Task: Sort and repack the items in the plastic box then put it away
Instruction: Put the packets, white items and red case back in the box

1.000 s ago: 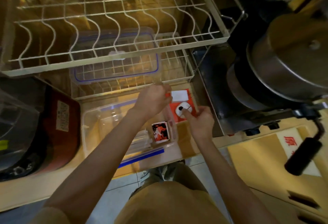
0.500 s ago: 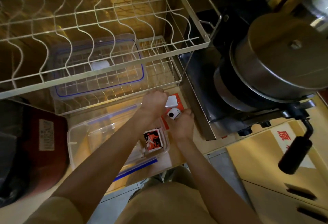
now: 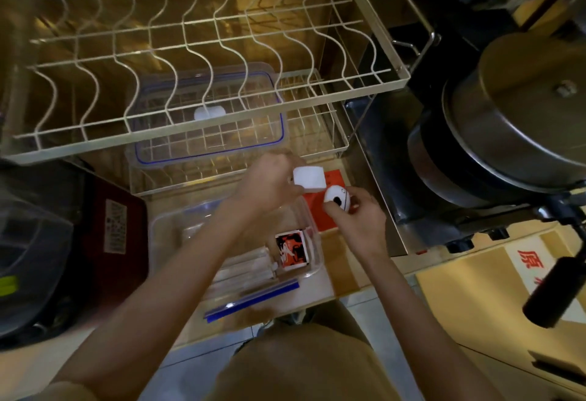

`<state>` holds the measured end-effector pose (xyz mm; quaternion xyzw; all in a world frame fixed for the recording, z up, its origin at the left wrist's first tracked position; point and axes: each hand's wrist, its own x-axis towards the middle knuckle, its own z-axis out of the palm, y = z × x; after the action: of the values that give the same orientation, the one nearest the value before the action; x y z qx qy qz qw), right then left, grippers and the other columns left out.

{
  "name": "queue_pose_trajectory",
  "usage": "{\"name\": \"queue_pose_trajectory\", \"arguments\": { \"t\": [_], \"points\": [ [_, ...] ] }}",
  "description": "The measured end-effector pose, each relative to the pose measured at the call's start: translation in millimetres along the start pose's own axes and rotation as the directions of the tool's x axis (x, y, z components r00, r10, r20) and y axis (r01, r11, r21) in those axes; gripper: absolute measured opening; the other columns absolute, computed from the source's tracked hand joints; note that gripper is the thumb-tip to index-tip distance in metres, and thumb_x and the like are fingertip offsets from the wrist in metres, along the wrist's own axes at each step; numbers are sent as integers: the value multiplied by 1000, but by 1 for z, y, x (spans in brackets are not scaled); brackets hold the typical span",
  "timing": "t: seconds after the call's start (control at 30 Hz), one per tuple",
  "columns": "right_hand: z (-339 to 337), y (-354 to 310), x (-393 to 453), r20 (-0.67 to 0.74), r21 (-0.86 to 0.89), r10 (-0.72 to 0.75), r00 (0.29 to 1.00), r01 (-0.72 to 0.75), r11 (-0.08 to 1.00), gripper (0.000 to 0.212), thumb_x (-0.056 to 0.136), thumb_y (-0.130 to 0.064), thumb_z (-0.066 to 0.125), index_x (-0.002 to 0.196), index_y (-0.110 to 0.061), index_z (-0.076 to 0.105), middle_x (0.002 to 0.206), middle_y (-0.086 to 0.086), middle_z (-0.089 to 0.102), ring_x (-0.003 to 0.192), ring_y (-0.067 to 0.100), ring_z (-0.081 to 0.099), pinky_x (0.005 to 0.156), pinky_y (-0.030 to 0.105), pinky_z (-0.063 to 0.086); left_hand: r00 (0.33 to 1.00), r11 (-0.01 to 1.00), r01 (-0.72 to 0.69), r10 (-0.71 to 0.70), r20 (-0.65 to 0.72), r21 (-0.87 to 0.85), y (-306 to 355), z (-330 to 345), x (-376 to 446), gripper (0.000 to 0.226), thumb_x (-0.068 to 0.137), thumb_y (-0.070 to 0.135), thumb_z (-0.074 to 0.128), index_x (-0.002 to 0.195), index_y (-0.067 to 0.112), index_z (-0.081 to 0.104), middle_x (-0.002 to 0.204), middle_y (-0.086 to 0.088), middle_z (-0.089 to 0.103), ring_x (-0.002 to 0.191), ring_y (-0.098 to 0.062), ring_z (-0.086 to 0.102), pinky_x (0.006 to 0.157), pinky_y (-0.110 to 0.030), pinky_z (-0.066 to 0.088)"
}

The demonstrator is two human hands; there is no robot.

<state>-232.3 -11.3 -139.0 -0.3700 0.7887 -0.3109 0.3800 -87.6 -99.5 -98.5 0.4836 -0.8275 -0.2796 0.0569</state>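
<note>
A clear plastic box sits open on the counter below the wire rack. Inside it lie a small red, black and white packet and clear tubes. My left hand holds a white rectangular block above the box's right end. My right hand grips a small round white device with a dark spot, just right of the box. Under both lies a red card. The box's clear blue-rimmed lid rests on the lower rack shelf.
A wire dish rack hangs over the counter. A large steel pot stands on a stove at the right, with a black pan handle sticking out. A dark red appliance sits at the left. A blue-striped zip bag lies at the counter's front edge.
My left hand lifted the white block off the red card. My right hand picked up the round white device and raised it. The camera view shifted.
</note>
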Motion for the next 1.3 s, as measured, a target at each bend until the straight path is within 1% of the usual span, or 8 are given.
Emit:
{"name": "queue_pose_trajectory", "arguments": {
  "t": [0.2,0.37,0.53,0.6,0.8,1.03,1.17,1.3],
  "points": [
    [-5,-19,-1,167,-59,-223,960,236,970,47,73,-22,72,118,-18,59,113,3,64,98,15,62,87,35,54,997,997,75,-74,26,-30,-43,-14,-48,43,70,15,77,111,14,65,112,-8,67,100,-25,61,83,-34,49],
    [14,-38,3,440,-326,-373,817,532,781,60,69,-26,75,125,-16,55,115,8,61,111,24,53,92,35,44,974,973,227,-227,15,-49,-70,12,-76,49,73,17,75,120,13,59,120,-10,63,105,-25,58,85,-31,44],
    [52,-40,2,658,-495,-300,690,698,518,70,82,-15,66,141,-14,28,135,13,50,129,29,36,92,36,41,950,950,311,-312,-30,-31,-83,47,-87,44,80,16,67,122,13,56,125,-9,58,115,-25,52,96,-34,42],
    [64,-41,0,672,-582,-263,692,714,389,57,83,-2,57,134,-7,32,133,16,50,131,30,34,96,36,38,937,938,344,-346,-42,-43,-85,57,-89,43,82,15,64,124,14,55,127,-9,56,118,-25,49,98,-35,41],
    [89,-43,5,712,-661,-97,696,710,242,40,88,-4,43,127,2,37,133,22,47,131,35,32,106,44,29,934,934,351,-354,-46,-60,-92,71,-87,44,85,12,60,128,14,51,132,-8,53,122,-24,46,102,-32,36],
    [94,-30,19,739,-643,-85,668,737,208,50,78,2,58,124,-5,42,133,17,45,130,33,33,105,49,35,937,937,333,-341,-71,-104,-97,73,-84,43,83,10,61,125,14,53,133,-9,50,116,-24,53,99,-30,41],
    [94,-28,14,696,-651,-195,691,721,236,45,87,-1,46,132,-3,38,142,19,35,135,34,27,109,44,30,933,937,339,-346,-100,-81,-102,75,-82,45,81,12,65,125,15,54,128,-8,53,115,-24,53,98,-32,42],
    [90,-22,2,654,-674,-194,731,679,291,38,91,-1,36,129,-2,41,136,18,42,127,35,41,104,46,34,933,938,337,-344,-106,-80,-107,74,-78,45,78,13,67,122,17,56,125,-6,57,112,-23,54,97,-33,44]
  ]
}}
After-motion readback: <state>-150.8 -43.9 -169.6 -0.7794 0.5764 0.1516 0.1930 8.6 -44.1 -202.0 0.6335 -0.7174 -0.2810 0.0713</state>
